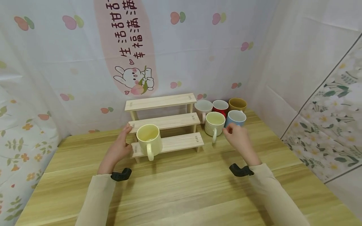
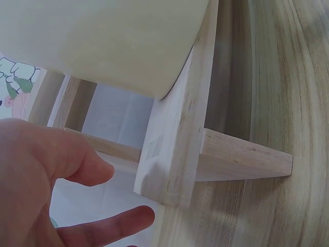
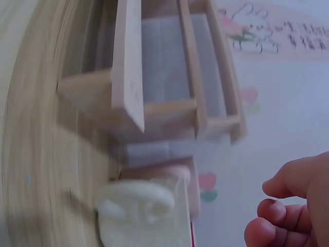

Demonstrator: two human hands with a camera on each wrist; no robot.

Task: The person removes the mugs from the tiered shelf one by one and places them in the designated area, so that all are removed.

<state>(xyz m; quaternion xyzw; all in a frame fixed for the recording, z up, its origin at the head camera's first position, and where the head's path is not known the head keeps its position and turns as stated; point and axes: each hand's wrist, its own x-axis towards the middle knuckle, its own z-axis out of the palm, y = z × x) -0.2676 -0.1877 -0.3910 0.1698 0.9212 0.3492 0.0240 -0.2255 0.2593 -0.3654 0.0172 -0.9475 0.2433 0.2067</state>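
Note:
A three-step wooden shelf (image 1: 181, 142) stands on the table, with a yellow mug (image 1: 149, 141) on the left part of its lowest step, handle toward me. My left hand (image 1: 121, 147) is at the shelf's left end, its forefinger by the end of the middle step and holding nothing. In the left wrist view the thumb and a finger (image 2: 139, 218) stand apart beside the lowest step. My right hand (image 1: 237, 136), fingers loosely curled and free of any object, hovers just right of a pale green mug (image 1: 214, 127) and in front of a light blue mug (image 1: 237, 116).
Behind the pale green mug are a pinkish-white mug (image 1: 200, 108), a red mug (image 1: 221, 110) and a mustard mug (image 1: 238, 103), close to the shelf's right end. A printed cloth (image 1: 183, 56) hangs behind the wooden table (image 1: 175, 194).

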